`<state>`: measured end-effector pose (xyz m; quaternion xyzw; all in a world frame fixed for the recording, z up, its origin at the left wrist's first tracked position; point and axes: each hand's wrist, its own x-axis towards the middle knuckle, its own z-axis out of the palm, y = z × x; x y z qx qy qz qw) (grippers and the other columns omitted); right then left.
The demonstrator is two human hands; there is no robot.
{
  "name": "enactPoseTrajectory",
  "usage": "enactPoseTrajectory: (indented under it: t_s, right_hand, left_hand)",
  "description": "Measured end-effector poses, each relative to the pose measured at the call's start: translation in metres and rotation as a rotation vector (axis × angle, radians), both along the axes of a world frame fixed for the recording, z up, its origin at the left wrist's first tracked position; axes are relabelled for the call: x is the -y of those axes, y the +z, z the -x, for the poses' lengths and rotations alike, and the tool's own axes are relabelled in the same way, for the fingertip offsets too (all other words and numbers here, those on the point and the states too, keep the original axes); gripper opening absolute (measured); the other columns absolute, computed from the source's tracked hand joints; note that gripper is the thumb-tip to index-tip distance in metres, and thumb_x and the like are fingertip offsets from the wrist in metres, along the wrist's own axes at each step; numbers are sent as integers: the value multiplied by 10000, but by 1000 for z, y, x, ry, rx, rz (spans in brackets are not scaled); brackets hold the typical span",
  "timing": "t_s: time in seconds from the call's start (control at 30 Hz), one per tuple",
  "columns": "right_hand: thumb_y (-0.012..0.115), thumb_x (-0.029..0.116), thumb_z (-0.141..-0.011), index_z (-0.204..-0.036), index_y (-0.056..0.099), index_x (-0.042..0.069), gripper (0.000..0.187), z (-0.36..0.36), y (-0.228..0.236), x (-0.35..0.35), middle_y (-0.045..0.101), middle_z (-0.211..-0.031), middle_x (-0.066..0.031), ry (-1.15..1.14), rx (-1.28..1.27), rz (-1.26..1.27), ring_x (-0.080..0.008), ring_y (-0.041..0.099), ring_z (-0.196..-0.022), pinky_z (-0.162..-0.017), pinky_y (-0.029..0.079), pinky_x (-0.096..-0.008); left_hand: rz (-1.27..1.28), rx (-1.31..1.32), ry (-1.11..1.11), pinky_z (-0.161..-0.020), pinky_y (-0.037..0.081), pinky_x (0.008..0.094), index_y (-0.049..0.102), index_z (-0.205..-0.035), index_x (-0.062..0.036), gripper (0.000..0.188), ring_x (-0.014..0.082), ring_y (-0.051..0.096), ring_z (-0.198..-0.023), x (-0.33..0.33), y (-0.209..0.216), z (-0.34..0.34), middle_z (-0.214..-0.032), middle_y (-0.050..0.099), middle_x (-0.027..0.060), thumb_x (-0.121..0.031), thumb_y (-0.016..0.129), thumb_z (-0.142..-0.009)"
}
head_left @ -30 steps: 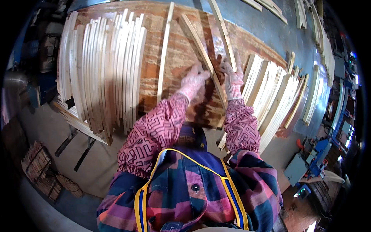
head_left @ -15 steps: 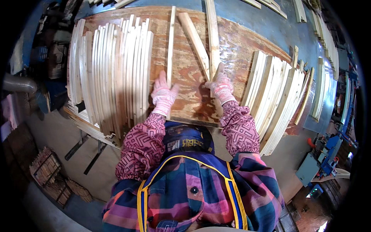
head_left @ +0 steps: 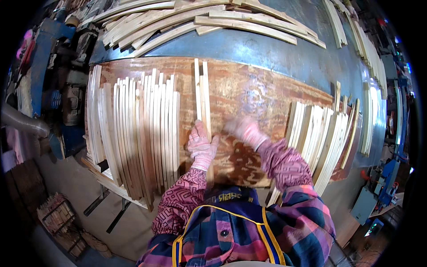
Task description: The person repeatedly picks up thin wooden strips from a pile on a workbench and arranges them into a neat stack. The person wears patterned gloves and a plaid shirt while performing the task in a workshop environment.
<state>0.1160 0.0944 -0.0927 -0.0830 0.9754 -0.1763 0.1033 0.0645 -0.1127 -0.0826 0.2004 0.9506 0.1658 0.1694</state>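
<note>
My left hand [head_left: 202, 144], in a pinkish-white knit glove, is closed over the middle of a few narrow wooden strips [head_left: 205, 102]. Its fingers lie along their left side, with the thumb to the right. These strips stand side by side on the plywood board [head_left: 240, 155], running away from me, their far ends uneven. Just to their right, my right hand [head_left: 245, 131] hovers over the board, smeared by motion. Its fingers cannot be made out, and no strip shows in it. Both forearms wear pink patterned sleeves.
Pale strips fill a wide row [head_left: 147, 120] on the left and a smaller stack [head_left: 311, 133] on the right. Beyond the board, loose strips [head_left: 169, 22] lie crisscrossed on a blue-grey metal table [head_left: 249, 51]. Bundled wood [head_left: 58, 218] rests on the floor at lower left.
The two strips under my right hand have moved left beside the single strip. My right hand has let go of them; my left hand has closed over the group. The view has tilted farther ahead.
</note>
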Motion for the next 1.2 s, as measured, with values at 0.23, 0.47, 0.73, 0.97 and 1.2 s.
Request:
enactPoseTrajectory:
  t_s: [0.23,0.47,0.73,0.97,1.2]
  right_hand:
    - [566,252,-859,-1345,531,149,498,170,-8,-277,575,-1320,-135,-816,-375,-421,-314,544,-1232,-1024,444,-413]
    - [579,208,-920,-1423,489,186,511,220,50,-301,632,-1274,-107,-729,416,-338,-245,610,-1169,-1000,496,-426]
    - [623,579,-891,-1375,582,130,661,159,35,-277,700,-1150,-135,-358,14,333,-301,650,-1076,-988,499,-463]
    - [597,219,-866,-1447,465,217,596,231,22,-361,469,-1488,-71,-879,-122,-605,-246,399,-1416,-1185,286,-380]
    - [611,432,-893,-1215,671,151,432,200,86,-320,683,-1187,-135,-499,209,-279,-241,626,-1166,-991,492,-365]
  left_hand:
    - [-53,-24,-7,-1035,410,526,228,-1539,-35,941,415,449,-1252,-7,-8,6,-1423,408,248,-351,715,-798]
    - [-146,-458,-213,-991,449,491,386,-1437,-18,797,408,464,-1201,-53,25,31,-1370,434,215,-346,747,-807]
    - [2342,-3060,-1313,-989,490,529,369,-1452,-38,978,367,593,-1144,-186,-11,59,-1319,562,224,-815,412,-860]
    - [2286,-3197,-1352,-992,490,527,375,-1442,-28,958,364,597,-1132,-153,11,66,-1329,541,252,-800,413,-876]
    - [3306,-2815,-1531,-855,582,351,540,-1335,-16,442,176,679,-949,-126,53,39,-1122,668,76,-180,662,-943]
